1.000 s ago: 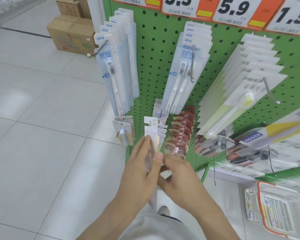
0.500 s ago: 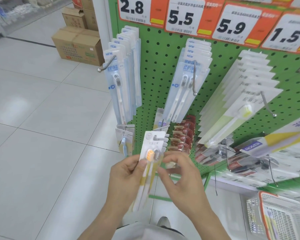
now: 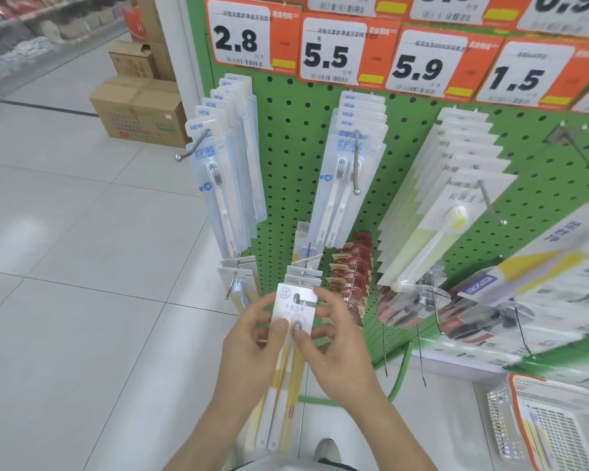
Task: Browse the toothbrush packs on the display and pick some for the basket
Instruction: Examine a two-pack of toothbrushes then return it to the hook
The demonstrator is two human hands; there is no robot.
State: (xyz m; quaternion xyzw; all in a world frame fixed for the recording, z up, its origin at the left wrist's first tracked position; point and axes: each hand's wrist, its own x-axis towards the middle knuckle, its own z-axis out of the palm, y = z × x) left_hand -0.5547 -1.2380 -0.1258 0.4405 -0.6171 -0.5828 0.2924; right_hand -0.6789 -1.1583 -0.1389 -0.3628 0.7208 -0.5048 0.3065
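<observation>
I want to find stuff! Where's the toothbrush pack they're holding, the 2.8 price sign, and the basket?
toothbrush pack (image 3: 295, 309), head view, its white card top.
2.8 price sign (image 3: 237, 40), head view, the digits.
basket (image 3: 555, 433), head view, its mesh wall.

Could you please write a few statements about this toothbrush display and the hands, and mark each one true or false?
1. Both hands hold the same toothbrush pack. True: the left hand grips its left edge, and the right hand its right edge.
2. The pack in the hands holds a single blue toothbrush. False: it holds two brushes with yellow and white handles.
3. The 2.8 price tag hangs above the leftmost row of packs. True.
4. The pegboard is red. False: it is green.
5. The basket sits at the lower right, by the display. True.
6. The cardboard boxes stand to the right of the display. False: they are on the floor to its left.
</observation>
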